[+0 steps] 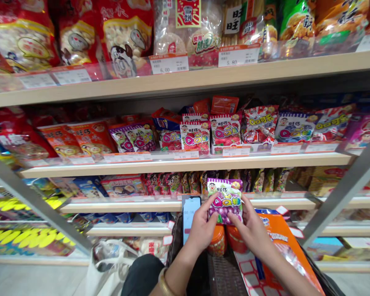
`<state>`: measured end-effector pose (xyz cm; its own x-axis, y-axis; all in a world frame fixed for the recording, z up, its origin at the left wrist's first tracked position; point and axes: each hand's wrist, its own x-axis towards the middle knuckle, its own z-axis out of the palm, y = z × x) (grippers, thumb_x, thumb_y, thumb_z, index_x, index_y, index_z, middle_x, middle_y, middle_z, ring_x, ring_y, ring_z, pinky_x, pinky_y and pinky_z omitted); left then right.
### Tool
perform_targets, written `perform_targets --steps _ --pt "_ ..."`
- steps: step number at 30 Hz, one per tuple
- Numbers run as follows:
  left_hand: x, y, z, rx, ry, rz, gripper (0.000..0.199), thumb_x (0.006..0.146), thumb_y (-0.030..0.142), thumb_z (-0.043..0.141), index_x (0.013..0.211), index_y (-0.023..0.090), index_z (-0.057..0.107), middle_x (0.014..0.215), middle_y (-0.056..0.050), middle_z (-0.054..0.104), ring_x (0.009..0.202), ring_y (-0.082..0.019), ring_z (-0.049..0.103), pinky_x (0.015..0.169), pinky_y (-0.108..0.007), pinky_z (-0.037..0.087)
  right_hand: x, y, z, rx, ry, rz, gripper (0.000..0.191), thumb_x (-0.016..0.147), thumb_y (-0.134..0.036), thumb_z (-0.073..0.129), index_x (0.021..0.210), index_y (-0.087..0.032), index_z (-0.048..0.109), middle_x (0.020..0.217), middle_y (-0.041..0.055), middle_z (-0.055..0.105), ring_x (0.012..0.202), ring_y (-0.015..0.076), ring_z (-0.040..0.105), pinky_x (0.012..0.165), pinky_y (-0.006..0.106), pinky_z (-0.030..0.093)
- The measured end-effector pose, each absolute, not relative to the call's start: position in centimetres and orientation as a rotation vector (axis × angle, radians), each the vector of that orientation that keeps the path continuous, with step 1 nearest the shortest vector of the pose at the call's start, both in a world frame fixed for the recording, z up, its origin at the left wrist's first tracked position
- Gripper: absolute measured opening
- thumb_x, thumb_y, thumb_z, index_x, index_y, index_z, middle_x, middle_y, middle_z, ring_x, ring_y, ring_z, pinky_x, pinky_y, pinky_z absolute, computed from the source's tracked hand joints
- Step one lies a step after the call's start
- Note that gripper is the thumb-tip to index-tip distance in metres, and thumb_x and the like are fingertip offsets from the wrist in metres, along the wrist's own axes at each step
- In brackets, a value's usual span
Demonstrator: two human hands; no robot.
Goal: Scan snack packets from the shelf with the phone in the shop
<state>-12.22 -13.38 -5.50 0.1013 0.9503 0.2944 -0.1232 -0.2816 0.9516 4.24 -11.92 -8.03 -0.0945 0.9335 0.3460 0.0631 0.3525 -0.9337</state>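
Observation:
Between both hands is a small bag of gummy candy (pixel 224 201), purple and white with grapes printed on it, held upright with its front toward me. My left hand (pixel 202 226) grips its left edge, thumb on the front. My right hand (pixel 253 228) holds the right edge the same way. Below the bag is a dark woven basket (pixel 223 273) with two orange-lidded jars, one jar (pixel 217 240) under my left hand and the other jar (pixel 237 239) beside it. A large orange snack bag (pixel 279 230) lies in the basket under my right forearm.
A phone (pixel 191 213) showing a timer stands at the basket's left side. Ahead, the middle shelf (pixel 185 164) carries more gummy bags (pixel 195 137). Red snack bags (pixel 128 37) fill the shelf above. Slanted metal posts (pixel 43 205) flank the shelves. A white cloth bag (pixel 106 267) sits at lower left.

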Motion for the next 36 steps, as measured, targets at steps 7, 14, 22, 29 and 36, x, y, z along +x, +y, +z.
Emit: perform_targets --steps 7,14,22,29,36 --pt "-11.7 -13.4 -4.9 1.382 0.904 1.378 0.052 0.084 0.021 0.059 0.136 0.019 0.058 0.147 -0.009 0.054 0.139 -0.027 0.047 0.12 -0.044 0.031 4.4 -11.9 -7.5 -0.923 -1.478 0.959 0.069 0.089 -0.039 0.063 0.149 -0.025 0.029 0.133 0.0118 0.062 0.114 0.0252 0.065 0.1 0.044 0.053" --pt "-11.7 -13.2 -4.8 1.416 0.862 1.414 0.054 0.082 0.022 0.061 0.136 0.019 0.057 0.146 -0.009 0.054 0.137 -0.028 0.048 0.119 -0.045 0.033 4.2 -11.7 -7.1 -0.89 -1.481 0.954 0.068 0.086 -0.037 0.066 0.145 -0.026 0.035 0.131 0.0106 0.064 0.111 0.0252 0.066 0.1 0.045 0.052" --pt "-11.4 -13.1 -5.3 1.518 0.919 1.5 0.051 0.082 0.024 0.063 0.133 0.022 0.061 0.128 -0.011 0.059 0.123 -0.026 0.057 0.111 -0.043 0.043 4.5 -11.7 -6.7 -0.867 -1.368 0.998 0.038 0.083 -0.043 0.069 0.113 -0.023 0.057 0.109 0.0077 0.072 0.1 0.0257 0.069 0.09 0.041 0.055" --pt "-11.0 -13.7 -4.9 1.38 1.062 1.569 0.037 0.078 0.026 0.069 0.115 0.023 0.072 0.117 -0.008 0.05 0.111 -0.02 0.058 0.089 -0.029 0.057 4.4 -11.9 -6.5 -0.912 -1.246 0.843 0.031 0.084 -0.046 0.068 0.1 -0.023 0.055 0.096 0.0053 0.069 0.089 0.0229 0.065 0.082 0.037 0.054" --pt "-11.0 -14.4 -5.1 1.602 1.095 1.478 0.043 0.084 0.03 0.065 0.127 0.026 0.066 0.129 -0.01 0.05 0.125 -0.025 0.052 0.103 -0.038 0.05 3.6 -13.2 -7.3 -0.915 -1.339 0.572 0.02 0.088 -0.032 0.063 0.102 -0.024 0.051 0.095 0.0031 0.06 0.086 0.019 0.061 0.079 0.034 0.053"
